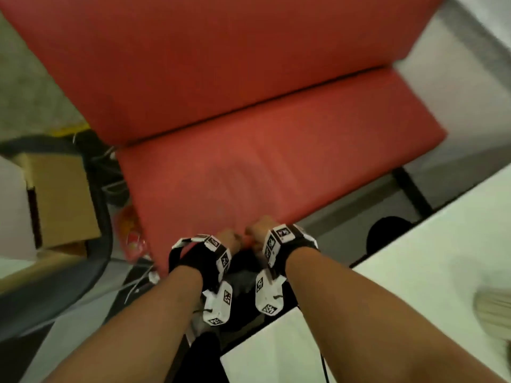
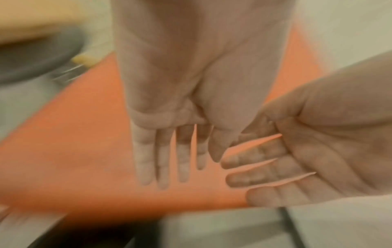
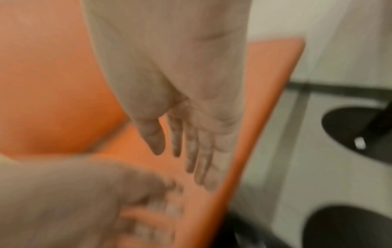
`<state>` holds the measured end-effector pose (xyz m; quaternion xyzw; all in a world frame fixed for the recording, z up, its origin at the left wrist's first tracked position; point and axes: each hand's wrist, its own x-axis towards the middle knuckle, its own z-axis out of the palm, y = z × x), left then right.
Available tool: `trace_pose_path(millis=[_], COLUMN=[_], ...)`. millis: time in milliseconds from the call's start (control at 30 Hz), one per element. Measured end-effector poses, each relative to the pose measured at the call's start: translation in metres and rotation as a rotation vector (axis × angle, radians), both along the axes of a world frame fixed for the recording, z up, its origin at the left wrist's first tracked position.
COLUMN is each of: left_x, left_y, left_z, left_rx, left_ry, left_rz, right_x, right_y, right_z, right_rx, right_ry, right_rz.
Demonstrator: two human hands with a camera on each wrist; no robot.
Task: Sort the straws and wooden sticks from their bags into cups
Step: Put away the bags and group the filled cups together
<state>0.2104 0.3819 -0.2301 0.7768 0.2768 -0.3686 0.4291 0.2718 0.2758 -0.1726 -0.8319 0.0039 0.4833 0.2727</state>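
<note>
Both my hands sit at the near edge of the red bench seat (image 1: 276,167), side by side, almost touching. Left hand (image 1: 228,240), right hand (image 1: 258,230). Seat runs wide to both sides of them, its backrest (image 1: 210,56) rising beyond. Left of the seat: cardboard box (image 1: 63,194) and a grey curved frame (image 1: 106,217). Right: white counter (image 1: 414,272), its edge just beside my right forearm.

Head view is blurred; knuckles look bunched there and finger posture can't be read. Wrist views settle it: left hand (image 2: 169,151) has fingers straight and slightly spread, palm facing the camera, nothing in it. Right hand (image 3: 191,147) likewise extended, nothing held. Left wrist view also catches the right hand (image 2: 297,164), flat, fingertips near the left thumb.

Task items: only a pale ribbed blur (image 1: 495,310) on the counter at far right, well apart from both hands; can't tell whether it's a cup or a bundle of straws. No bags identifiable.

Right wrist view alone shows dark round bases (image 3: 356,132) on the floor past the seat's right edge.
</note>
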Motion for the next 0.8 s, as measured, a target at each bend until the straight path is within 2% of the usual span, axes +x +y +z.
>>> trace_pose_path(millis=[100, 200, 267, 367, 467, 567, 633, 767, 800], left_x=[0.028, 0.044, 0.046, 0.039, 0.020, -0.009, -0.028, -0.053, -0.055], left_y=[-0.028, -0.082, -0.131, -0.213, -0.295, -0.367, -0.402, -0.440, -0.447], left_z=[0.101, 0.191, 0.239, 0.290, 0.320, 0.328, 0.324, 0.305, 0.301], left_rx=[0.001, -0.003, -0.063, -0.174, -0.312, -0.367, -0.366, -0.305, -0.256], left_ry=[-0.177, -0.348, -0.375, -0.419, -0.447, -0.467, -0.470, -0.431, -0.481], left_rz=[-0.144, -0.257, -0.321, -0.412, -0.499, -0.618, -0.692, -0.767, -0.796], right_x=[0.002, -0.006, -0.022, -0.054, -0.099, -0.152, -0.185, -0.243, -0.253], right_y=[-0.035, -0.097, -0.151, -0.243, -0.328, -0.392, -0.422, -0.454, -0.458], right_z=[0.068, 0.144, 0.185, 0.230, 0.254, 0.261, 0.255, 0.225, 0.217], right_rx=[0.099, 0.194, 0.264, 0.290, 0.263, 0.202, 0.158, 0.090, 0.063], right_ry=[-0.148, -0.290, -0.343, -0.447, -0.513, -0.560, -0.557, -0.401, -0.381], right_rz=[-0.271, -0.467, -0.623, -0.793, -1.019, -1.199, -1.288, -1.534, -1.608])
